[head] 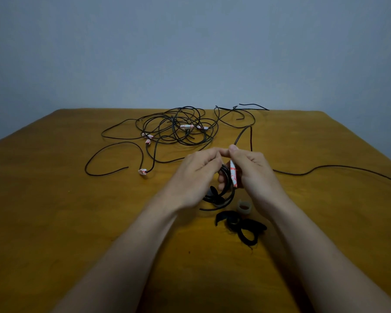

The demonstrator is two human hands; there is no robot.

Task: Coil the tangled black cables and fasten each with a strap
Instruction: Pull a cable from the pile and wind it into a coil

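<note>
**Both hands on a small coil, tangle behind**

Near the middle of the table (77, 222), the left hand (199, 175) curls its fingers round a small black coil (226, 177) held just above the surface. The right hand (255, 175) pinches a white, red-marked tag (233, 175) on the cable end against the coil's right side, and the two thumbs meet above it. The tag's red marks are too blurred to read.

A dark strap (215, 195) seems to hang on the coil's lower loops, though the view there is murky. One cable (325, 167) runs from behind the right hand to the right edge.

The tangle (178, 127) lies well beyond the hands near the far edge, with similar small tags among its loops. More black straps (242, 225) lie just below the coil, touching a clear tape roll (244, 207).
</note>
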